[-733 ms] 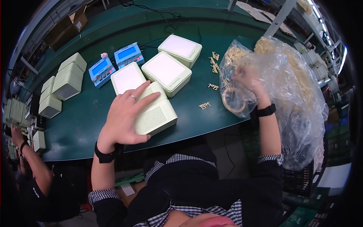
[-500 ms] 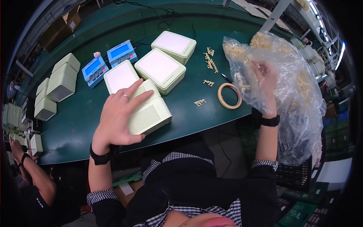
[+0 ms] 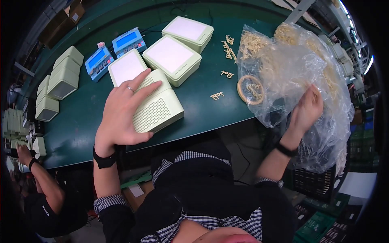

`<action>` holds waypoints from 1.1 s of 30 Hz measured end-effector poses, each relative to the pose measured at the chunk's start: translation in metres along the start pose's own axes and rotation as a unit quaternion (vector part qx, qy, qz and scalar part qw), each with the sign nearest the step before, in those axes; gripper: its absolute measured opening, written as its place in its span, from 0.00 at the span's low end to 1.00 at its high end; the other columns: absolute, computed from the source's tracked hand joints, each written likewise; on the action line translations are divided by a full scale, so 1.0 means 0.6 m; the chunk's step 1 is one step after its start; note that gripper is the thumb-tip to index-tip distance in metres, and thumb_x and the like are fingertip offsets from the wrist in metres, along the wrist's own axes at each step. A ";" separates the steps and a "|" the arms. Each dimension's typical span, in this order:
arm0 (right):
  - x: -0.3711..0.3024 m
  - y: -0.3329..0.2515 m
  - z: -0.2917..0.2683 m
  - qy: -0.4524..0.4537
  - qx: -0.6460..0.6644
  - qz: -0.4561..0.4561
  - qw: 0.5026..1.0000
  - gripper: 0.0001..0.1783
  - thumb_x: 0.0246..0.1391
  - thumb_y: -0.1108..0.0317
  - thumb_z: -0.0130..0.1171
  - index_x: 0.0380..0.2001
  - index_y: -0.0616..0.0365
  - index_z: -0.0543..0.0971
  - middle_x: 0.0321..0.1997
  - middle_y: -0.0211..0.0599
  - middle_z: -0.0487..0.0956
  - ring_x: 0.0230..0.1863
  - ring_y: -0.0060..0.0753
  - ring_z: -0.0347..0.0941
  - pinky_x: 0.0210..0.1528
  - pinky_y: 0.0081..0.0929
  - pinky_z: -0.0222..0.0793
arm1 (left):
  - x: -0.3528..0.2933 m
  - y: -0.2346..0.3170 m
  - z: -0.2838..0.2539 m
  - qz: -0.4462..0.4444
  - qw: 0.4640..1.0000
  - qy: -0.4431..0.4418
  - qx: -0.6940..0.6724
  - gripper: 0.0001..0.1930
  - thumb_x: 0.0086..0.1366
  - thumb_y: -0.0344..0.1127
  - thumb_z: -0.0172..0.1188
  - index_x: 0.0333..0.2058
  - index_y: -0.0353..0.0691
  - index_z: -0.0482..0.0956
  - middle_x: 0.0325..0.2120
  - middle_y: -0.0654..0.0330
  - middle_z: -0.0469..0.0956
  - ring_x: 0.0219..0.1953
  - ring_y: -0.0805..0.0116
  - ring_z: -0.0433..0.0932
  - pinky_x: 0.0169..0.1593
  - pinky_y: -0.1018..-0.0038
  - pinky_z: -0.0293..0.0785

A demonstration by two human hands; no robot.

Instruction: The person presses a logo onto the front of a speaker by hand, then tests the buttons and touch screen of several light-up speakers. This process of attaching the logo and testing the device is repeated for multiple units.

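My left hand (image 3: 123, 109) lies with fingers spread on a cream speaker-like box (image 3: 164, 107) with a perforated grille, near the front edge of the bench. Its thumb rests along the box's front side. My right hand (image 3: 308, 106) is closed in a pinch on a clear plastic bag (image 3: 283, 71), at the right end of the bench. Small pale wooden word-shaped pieces (image 3: 253, 44) fill part of the bag. Under the bag's near flap lies a roll of tan tape (image 3: 240, 91). A few loose word pieces (image 3: 216, 96) lie between the box and the tape.
Cream boxes with white faces (image 3: 172, 54) stand behind my left hand. Two blue devices with screens (image 3: 129, 42) sit farther back. More cream boxes (image 3: 63, 83) are stacked at the left. A co-worker's hand (image 3: 25, 154) works at the far left. Dark crates (image 3: 314, 184) stand below right.
My right hand has come out of the bag's mouth and moved right and nearer, now gripping the plastic. The bag's flap has spread over the tape roll. My left hand stays on the box.
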State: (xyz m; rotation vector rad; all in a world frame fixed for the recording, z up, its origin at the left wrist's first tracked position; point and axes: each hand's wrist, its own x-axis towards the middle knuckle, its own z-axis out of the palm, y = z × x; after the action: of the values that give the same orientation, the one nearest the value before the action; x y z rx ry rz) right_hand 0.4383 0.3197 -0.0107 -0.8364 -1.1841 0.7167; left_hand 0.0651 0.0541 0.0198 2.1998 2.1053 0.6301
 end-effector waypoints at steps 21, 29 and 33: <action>-0.301 -0.106 0.214 -0.355 0.336 0.170 0.856 0.09 0.62 0.75 0.53 0.44 0.62 0.69 0.32 0.43 0.77 0.22 0.19 0.60 0.26 0.15 0.62 | -0.118 0.093 0.027 0.075 0.947 0.308 -0.044 0.13 0.45 0.21 0.69 0.33 0.37 0.86 0.37 0.57 0.81 0.33 0.62 0.81 0.33 0.71 0.77; -0.190 -0.096 0.282 -0.438 0.269 0.090 0.853 0.13 0.59 0.74 0.54 0.47 0.60 0.68 0.32 0.51 0.79 0.22 0.15 0.60 0.23 0.14 0.55 | -0.100 -0.033 -0.007 -0.079 0.936 0.340 -0.039 0.11 0.47 0.22 0.72 0.32 0.38 0.86 0.32 0.59 0.85 0.34 0.63 0.80 0.38 0.72 0.77; -0.177 -0.103 0.338 -0.614 0.180 0.004 0.769 0.13 0.55 0.78 0.56 0.44 0.62 0.73 0.27 0.40 0.77 0.21 0.15 0.60 0.21 0.17 0.54 | -0.072 -0.053 0.012 -0.073 0.944 0.305 -0.106 0.09 0.47 0.23 0.73 0.30 0.38 0.87 0.32 0.60 0.85 0.36 0.63 0.79 0.40 0.73 0.76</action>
State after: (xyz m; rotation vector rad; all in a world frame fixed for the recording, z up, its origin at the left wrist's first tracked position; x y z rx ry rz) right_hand 0.2192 0.2349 0.0225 0.0832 -2.0783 1.5464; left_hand 0.0369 0.0167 -0.0079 1.8635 2.2664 1.6052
